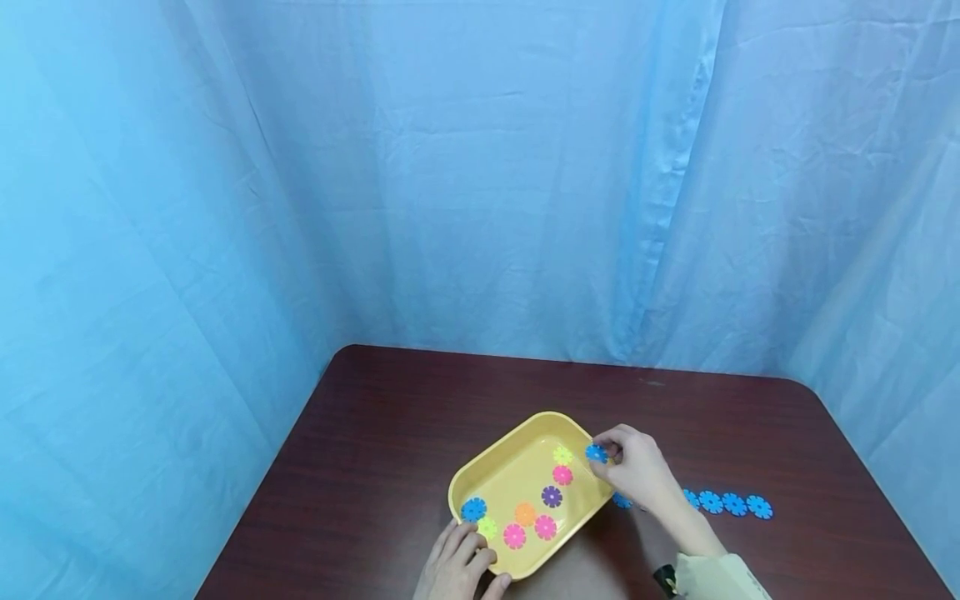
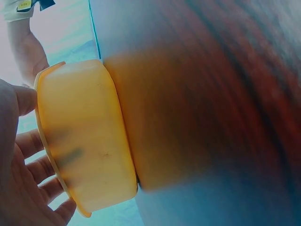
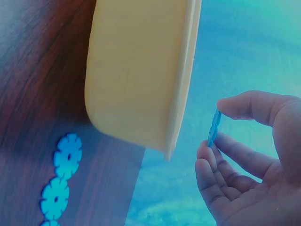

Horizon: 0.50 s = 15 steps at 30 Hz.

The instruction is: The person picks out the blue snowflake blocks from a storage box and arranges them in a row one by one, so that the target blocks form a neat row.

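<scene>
Above the right rim of a yellow tray (image 1: 495, 467), my right hand (image 1: 637, 467) pinches a blue snowflake disc (image 1: 596, 452) between thumb and fingertips. The right wrist view shows that disc (image 3: 214, 127) edge-on. My left hand (image 1: 453, 562) holds the tray's near-left rim, its fingers curled over the edge; the left wrist view shows the tray wall (image 2: 89, 141) beside them. Inside the tray lie a blue disc (image 1: 473, 509) near my left fingers, an orange disc (image 1: 525, 513), a purple disc (image 1: 552, 497), and several pink and yellow discs.
A row of blue discs (image 1: 735, 504) lies on the dark wooden table (image 1: 360, 467) to the right of the tray, partly hidden by my right forearm. Blue curtains (image 1: 480, 183) hang behind the table and at both sides.
</scene>
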Tool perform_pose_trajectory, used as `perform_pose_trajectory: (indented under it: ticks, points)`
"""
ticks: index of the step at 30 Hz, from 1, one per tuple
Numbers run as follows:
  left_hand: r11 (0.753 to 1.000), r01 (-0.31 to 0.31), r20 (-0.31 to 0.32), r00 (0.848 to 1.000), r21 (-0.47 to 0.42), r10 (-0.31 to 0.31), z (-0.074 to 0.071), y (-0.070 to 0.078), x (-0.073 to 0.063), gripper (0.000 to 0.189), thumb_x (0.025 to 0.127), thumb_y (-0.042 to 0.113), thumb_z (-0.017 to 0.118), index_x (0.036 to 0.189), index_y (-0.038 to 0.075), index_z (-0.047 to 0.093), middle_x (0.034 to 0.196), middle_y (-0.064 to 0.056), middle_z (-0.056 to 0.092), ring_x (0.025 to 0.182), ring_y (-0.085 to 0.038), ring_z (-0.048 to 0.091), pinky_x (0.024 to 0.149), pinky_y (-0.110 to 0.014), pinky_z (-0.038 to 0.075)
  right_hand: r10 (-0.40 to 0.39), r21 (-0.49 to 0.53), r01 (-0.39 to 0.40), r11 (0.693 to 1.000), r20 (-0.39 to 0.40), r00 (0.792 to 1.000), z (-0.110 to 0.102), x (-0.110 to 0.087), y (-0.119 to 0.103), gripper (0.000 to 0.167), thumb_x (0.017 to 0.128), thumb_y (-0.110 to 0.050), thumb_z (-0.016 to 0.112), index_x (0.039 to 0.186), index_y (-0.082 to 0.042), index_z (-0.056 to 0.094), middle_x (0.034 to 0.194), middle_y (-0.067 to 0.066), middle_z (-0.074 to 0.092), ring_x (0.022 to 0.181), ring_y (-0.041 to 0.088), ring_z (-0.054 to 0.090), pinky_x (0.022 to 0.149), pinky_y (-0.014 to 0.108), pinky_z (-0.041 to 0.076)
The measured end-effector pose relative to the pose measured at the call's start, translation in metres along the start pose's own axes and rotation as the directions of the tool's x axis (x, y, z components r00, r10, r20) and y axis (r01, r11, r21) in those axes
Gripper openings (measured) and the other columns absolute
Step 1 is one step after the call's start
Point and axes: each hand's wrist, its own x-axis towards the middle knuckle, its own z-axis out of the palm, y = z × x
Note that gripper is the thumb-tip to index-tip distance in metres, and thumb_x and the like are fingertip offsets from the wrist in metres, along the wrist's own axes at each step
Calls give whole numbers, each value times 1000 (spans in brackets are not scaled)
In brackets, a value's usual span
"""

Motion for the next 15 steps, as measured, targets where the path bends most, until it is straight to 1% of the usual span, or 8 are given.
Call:
perform_pose_trajectory:
  ticks: [3,7,11,15]
  points:
    - [1000,8,9,1000,-5,-8,-1,0,0,19,86,41,75,85,25,65,93,11,55,109,-18,56,98,-46,47,5,-1,-5,1000,-7,1000,-4,-2,5,25,78,-10,83,100,-3,73,89,3,61,76,19,54,65,29,52]
    - [1000,9,18,1000,-5,-9,-1,0,1,19,86,41,75,85,25,65,93,10,55,109,-18,56,97,-47,48,32,-12,-32,999,-7,999,-10,-3,10,28,78,-12,83,102,-2,73,91,4,62,77,19,55,67,30,55]
    - [1000,3,13,1000,-3,-3,-2,0,1,19,85,41,75,85,25,65,93,10,55,109,-18,57,97,-47,48,23,-28,-24,999,-20,1000,-14,-5,16,28,77,-13,83,100,-2,73,90,4,62,76,18,55,67,31,54]
    - [1000,6,20,1000,-8,-6,-2,0,1,19,86,41,75,85,25,65,93,10,55,110,-18,57,97,-47,48,28,-22,-28,999,-19,999,-19,-8,21,28,78,-14,83,101,-3,73,91,4,62,77,18,56,68,32,55]
